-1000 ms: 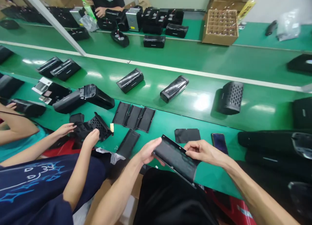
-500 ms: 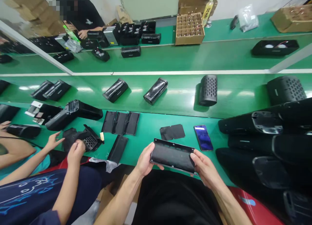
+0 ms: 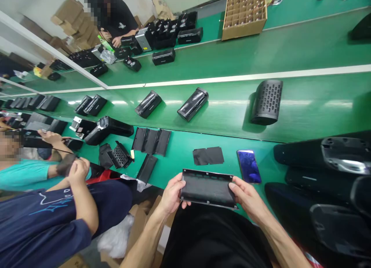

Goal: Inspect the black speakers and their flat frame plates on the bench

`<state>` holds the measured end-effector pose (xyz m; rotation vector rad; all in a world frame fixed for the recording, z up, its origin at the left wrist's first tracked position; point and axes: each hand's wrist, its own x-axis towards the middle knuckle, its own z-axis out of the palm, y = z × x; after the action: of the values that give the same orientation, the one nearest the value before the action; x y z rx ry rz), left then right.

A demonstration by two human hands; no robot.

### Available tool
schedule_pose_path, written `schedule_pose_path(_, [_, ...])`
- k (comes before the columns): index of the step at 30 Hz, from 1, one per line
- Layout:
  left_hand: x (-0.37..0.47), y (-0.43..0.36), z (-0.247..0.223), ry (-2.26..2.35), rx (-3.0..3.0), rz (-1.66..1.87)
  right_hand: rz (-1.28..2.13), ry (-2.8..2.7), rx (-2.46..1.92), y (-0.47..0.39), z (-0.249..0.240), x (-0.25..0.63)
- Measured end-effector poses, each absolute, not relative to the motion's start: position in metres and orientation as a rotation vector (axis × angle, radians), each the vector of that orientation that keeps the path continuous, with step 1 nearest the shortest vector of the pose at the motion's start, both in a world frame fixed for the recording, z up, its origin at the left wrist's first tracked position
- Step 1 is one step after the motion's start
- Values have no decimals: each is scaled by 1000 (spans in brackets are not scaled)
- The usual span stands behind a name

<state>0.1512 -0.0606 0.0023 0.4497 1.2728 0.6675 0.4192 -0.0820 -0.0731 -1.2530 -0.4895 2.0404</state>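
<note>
A black rectangular panel (image 3: 208,188) with a raised rim and small bosses along its edges is held over my lap at the table's front edge. My left hand (image 3: 174,193) grips its left end, thumb on top. Its right end is pinched by my right hand (image 3: 245,192). Just beyond the panel lie flat black sheets (image 3: 208,156) on the green table (image 3: 179,163). A phone (image 3: 248,166) rests to the right of them. Three similar black panels (image 3: 151,141) lie side by side at the left, and another panel (image 3: 147,168) sits nearer me.
Large black speaker housings (image 3: 319,179) crowd the right side. Beyond the table, a green belt (image 3: 226,121) carries black speakers (image 3: 193,104) and a perforated one (image 3: 267,102). A person in dark blue (image 3: 58,210) works at my left. A divided carton (image 3: 245,14) stands far back.
The view has swung left. The panel stays in both my hands and now lies more level. The neighbouring person's hands have moved away from the perforated black part and come together.
</note>
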Motion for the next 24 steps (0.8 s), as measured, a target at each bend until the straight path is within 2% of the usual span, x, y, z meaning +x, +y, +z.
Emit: schedule_pose_path(24, [124,-36,-14,1109,457,578,1970,-359,-1343,-76,-72,395])
